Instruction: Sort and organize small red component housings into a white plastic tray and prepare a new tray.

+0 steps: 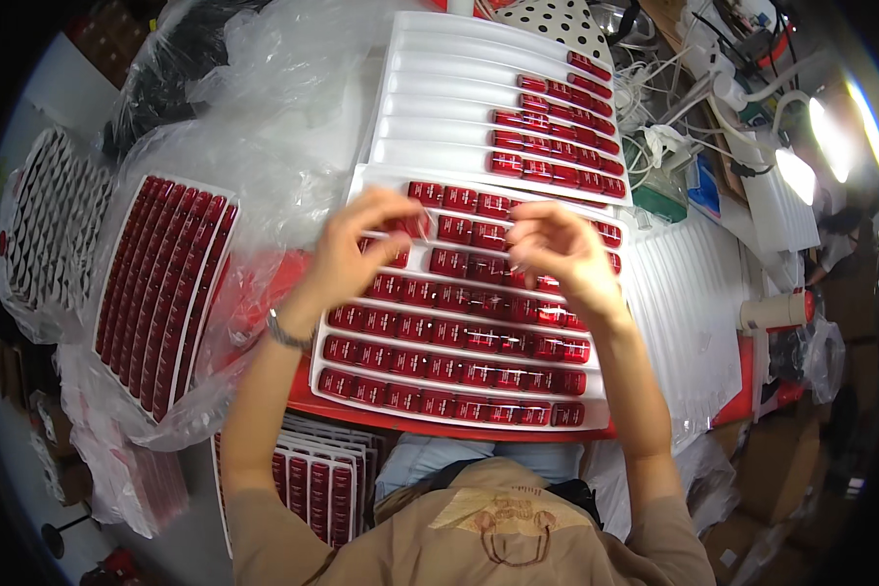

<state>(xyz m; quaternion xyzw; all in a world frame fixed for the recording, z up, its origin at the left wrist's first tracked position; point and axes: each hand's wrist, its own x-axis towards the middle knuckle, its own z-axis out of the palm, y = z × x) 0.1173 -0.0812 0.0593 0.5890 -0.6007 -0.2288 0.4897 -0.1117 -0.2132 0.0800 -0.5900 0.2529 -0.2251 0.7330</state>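
A white ribbed tray (596,416) lies in front of me with rows of small glossy red cylinders bearing pale print. Over its upper left part, my left hand (373,232) pinches a small red cylinder (419,226) between thumb and fingers, slightly blurred. My right hand (564,252) hovers above the upper right rows, fingers curled toward the thumb; whether something small sits between its fingertips I cannot make out. Gaps show in the rows near the left hand. Beyond lies a second white tray (439,93), its red cylinders grouped at the right ends of its rows.
To the left, a filled tray of red cylinders (161,293) rests on clear plastic wrap (264,117). More filled trays (313,488) stand below the red table edge (439,422). Stacked clear ribbed trays (689,313) lie right, near tangled white cables (645,98) and a bright lamp (796,176).
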